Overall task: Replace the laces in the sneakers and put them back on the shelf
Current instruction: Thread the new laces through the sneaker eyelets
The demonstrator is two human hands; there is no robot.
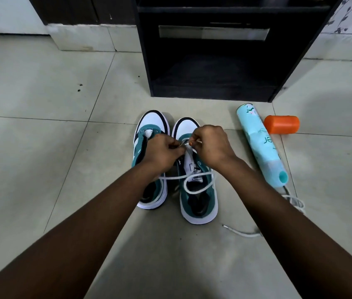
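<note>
A: Fingers do what?
B: Both pinch the lace [194,180] over the right shoe [196,175]; left hand [162,152] and right hand [210,145] close together, prob. to feed an eyelet.
A: Shoes where?
B: On floor before the shelf [211,67], toes toward it, so easy to put back.

left grip [164,150]: fingers curled, pinching | right grip [208,143]: curled, pinching | forearms extended forward

Bare forearms, no sleeves or jewellery
</note>
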